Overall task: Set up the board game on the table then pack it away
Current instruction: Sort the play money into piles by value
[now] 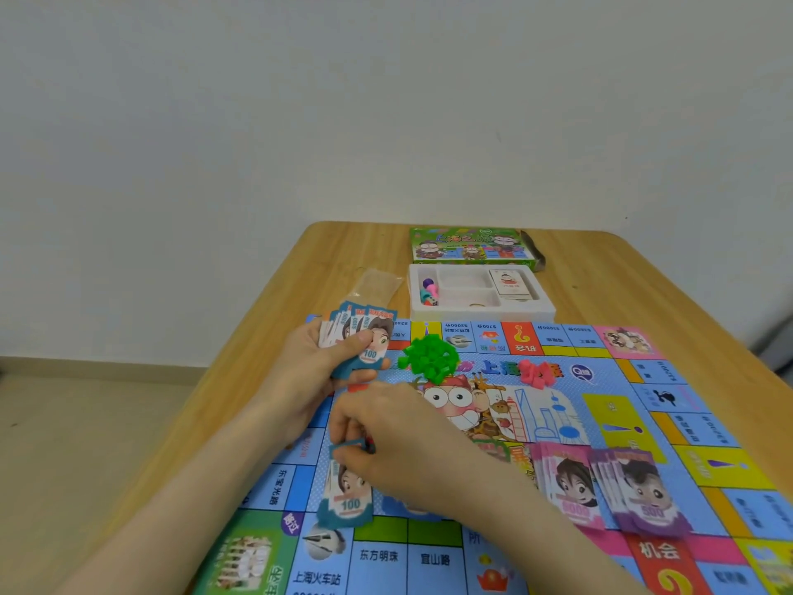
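Banknotes are the thing in hand. A fan of blue 100 notes (364, 337) sits in the left hand (317, 371) over the far-left corner of the board (600, 401), with the thumb clamped across their faces. The right hand (394, 435) curls over the far end of the blue pile (345, 496) by the board's left edge, its fingertips pinching the top note (348, 446).

The notes look thin, light and floppy, and they would probably skid on the glossy board and splay if nudged. A pinch at one short end, thumb above and fingers below, should suit a single note. A whole pile is better gripped across both long edges and squared first. They would likely crease easily, so a gentle grip is wise.

Pink notes (568, 487) and purple notes (643, 496) lie side by side toward the board's near edge. Green houses (429, 358) and red pieces (536, 373) are heaped near its far edge. Beyond the board, toward the far edge of the desk (622, 272), stand the white tray (545, 313) and the box lid (472, 246), with a clear bag (377, 285) just left of the tray.
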Tool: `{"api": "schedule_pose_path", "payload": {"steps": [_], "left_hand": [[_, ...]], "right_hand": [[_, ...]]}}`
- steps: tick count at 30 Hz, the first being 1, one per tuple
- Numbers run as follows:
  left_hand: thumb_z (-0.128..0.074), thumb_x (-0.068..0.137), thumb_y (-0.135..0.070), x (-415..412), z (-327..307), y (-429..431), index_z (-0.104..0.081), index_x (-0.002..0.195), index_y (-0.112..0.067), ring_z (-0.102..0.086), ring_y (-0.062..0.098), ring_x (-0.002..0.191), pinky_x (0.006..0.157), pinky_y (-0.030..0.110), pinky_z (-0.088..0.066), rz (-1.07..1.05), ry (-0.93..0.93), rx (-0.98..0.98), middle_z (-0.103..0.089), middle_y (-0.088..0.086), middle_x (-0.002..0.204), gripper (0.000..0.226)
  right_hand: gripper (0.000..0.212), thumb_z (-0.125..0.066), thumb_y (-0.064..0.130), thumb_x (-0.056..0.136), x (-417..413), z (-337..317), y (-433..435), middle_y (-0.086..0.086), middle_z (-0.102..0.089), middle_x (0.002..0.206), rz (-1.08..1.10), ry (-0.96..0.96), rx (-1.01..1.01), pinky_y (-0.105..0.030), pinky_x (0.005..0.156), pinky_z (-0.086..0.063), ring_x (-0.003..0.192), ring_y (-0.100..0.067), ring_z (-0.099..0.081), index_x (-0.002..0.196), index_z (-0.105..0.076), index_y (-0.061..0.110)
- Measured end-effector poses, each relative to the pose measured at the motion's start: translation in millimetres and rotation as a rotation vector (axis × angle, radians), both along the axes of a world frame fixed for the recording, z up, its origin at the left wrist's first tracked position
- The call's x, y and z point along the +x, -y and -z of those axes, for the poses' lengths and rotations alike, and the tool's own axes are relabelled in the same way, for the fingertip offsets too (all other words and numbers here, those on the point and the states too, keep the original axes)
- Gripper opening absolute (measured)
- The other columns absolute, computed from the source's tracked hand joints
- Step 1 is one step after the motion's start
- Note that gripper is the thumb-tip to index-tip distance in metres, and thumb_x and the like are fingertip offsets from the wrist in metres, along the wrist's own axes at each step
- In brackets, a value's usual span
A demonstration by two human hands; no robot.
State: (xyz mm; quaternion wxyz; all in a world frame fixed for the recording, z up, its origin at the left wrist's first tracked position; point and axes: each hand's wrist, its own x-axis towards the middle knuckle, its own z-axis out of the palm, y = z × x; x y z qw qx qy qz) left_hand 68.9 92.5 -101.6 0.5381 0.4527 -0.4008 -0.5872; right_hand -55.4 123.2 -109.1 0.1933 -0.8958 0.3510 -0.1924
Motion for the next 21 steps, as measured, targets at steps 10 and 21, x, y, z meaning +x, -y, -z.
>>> {"api": "schedule_pose_path", "payload": {"steps": [10,21], "left_hand": [[-0.060,0.086,-0.003,0,1,1,-0.062,0.095,-0.003,-0.072,0.018,0.064,0.048,0.017,-0.054,-0.002,-0.001,0.006,-0.074,0.010,0.077,0.010],[-0.061,0.086,-0.004,0,2,1,-0.062,0.090,-0.004,-0.071,0.016,0.062,0.048,0.019,-0.054,-0.005,0.002,0.009,-0.073,0.009,0.075,0.005]], "right_hand": [[0.066,-0.071,0.057,0.072,-12,-7,-7,0.007,-0.038,0.115,-0.116,-0.220,0.028,-0.027,0.093,-0.026,0.109,-0.009,-0.031,0.120,-0.045,0.021],[0.053,-0.068,0.052,0.077,-10,-7,-8,0.008,-0.044,0.112,-0.121,-0.136,-0.082,-0.023,0.081,-0.021,0.104,-0.008,-0.035,0.115,-0.048,0.021]]}}
